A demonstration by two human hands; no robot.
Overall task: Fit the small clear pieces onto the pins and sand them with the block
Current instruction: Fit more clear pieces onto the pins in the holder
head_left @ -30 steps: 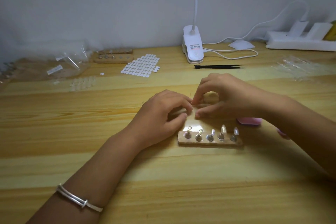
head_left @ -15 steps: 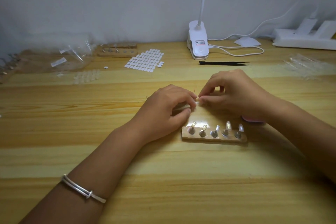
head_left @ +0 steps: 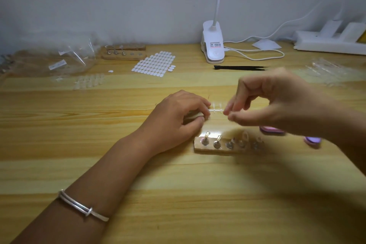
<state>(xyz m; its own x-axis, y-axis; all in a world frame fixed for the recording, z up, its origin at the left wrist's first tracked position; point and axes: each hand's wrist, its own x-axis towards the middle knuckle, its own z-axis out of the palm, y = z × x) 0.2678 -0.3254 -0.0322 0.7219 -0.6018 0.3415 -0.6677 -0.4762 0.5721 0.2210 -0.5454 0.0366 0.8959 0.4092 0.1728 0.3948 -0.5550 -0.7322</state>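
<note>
Fingers first: we see the left hand (head_left: 178,117) low on the pale wooden worktop (head_left: 99,164), its fingers curled in, with thumb and forefinger pinched on the left end of a thin clear plastic strip (head_left: 216,109) that carries small clear pieces. The right hand (head_left: 273,103) closes its thumb and forefinger on the strip's right end while its other fingers arch up and apart. Motion blur smears that contact. The strip spans the short gap between the two hands, just behind a small wooden holder block (head_left: 200,149) with a row of upright metal pins (head_left: 206,139). The two leftmost pins are sharp. Those to the right lie in the hand's shadow and blur, and we cannot tell for certain which carry a piece. Two glossy pink objects (head_left: 271,130) show only partly past the right wrist, so we cannot make out their shape. The right forearm is cut off by the frame edge, and the left forearm wears a silver bangle (head_left: 83,206). Along the far wall stand a white clip lamp (head_left: 213,45), black tweezers (head_left: 239,67), a sheet of white oval stickers (head_left: 154,63), a second wooden pin holder (head_left: 123,54) and crumpled clear bags (head_left: 73,59). The widest stretch of bare wood runs from the holder block to the near edge, crossed only by the left forearm.
</note>
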